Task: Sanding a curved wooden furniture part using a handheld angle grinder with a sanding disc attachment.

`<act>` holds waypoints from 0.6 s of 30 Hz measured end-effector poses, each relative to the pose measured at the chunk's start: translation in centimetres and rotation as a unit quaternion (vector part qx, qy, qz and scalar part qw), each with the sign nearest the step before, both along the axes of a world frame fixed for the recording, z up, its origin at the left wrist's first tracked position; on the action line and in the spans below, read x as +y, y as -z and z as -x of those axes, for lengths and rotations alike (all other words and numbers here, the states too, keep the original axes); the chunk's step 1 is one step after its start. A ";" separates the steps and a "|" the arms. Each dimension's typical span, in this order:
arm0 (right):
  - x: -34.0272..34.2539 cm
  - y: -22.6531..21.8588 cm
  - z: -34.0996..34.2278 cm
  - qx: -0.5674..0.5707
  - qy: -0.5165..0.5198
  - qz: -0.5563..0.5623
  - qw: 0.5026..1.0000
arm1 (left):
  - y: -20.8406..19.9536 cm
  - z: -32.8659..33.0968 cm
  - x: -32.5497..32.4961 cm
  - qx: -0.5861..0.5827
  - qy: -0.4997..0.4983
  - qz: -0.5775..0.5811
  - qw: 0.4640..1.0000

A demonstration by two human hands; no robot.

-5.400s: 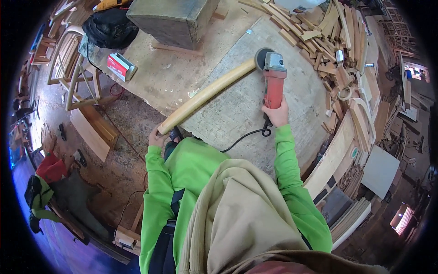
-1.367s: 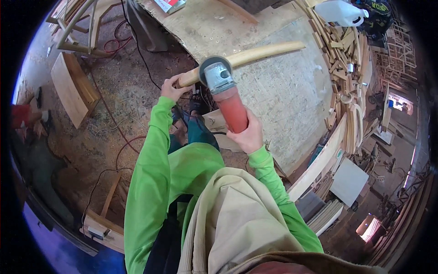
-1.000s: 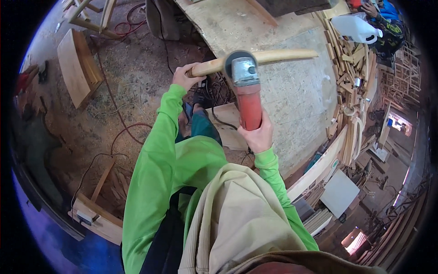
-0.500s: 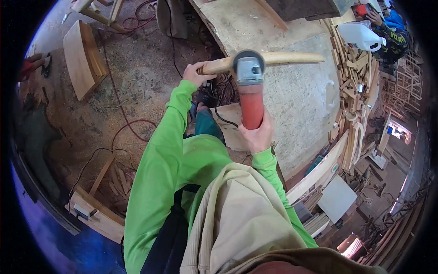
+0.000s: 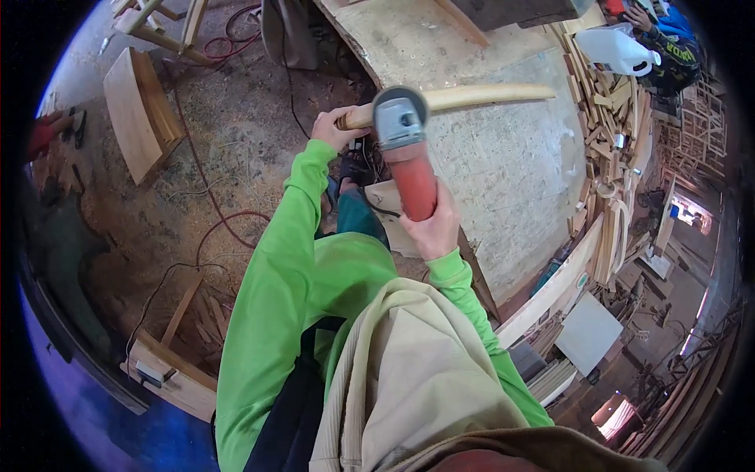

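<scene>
My left hand (image 5: 333, 130) is closed round the left end of a long, slightly curved wooden piece (image 5: 487, 94). That piece reaches right across the worktable (image 5: 511, 173), its left end sticking out past the table's edge. In my right hand (image 5: 434, 224) is a red angle grinder (image 5: 414, 182) with a grey metal head, gripped by its body. The grinder's round dark disc lies over the wood, not far from my left hand, and hides part of it. Whether the disc touches the wood I cannot tell.
Wood offcuts (image 5: 617, 134) are heaped along the table's right side, near a white plastic jug (image 5: 613, 52). Another person's hand (image 5: 638, 17) shows at the top right. Curved boards (image 5: 141, 118) stand on the dusty floor at left, beside a red hose (image 5: 228, 228).
The grinder has moved left along the wooden piece, toward my left hand, and its head now tilts to the left. My left hand keeps its hold on the wood's end.
</scene>
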State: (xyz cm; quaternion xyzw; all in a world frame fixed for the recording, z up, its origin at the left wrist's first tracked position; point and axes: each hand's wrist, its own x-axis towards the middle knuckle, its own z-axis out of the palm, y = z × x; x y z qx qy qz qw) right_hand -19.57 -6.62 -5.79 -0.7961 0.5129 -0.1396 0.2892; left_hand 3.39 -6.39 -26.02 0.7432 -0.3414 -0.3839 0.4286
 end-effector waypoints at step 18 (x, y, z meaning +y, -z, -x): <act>-10.5 -0.4 9.3 -0.134 0.149 -0.185 0.962 | -1.0 -0.6 -0.1 -0.058 0.065 0.004 0.996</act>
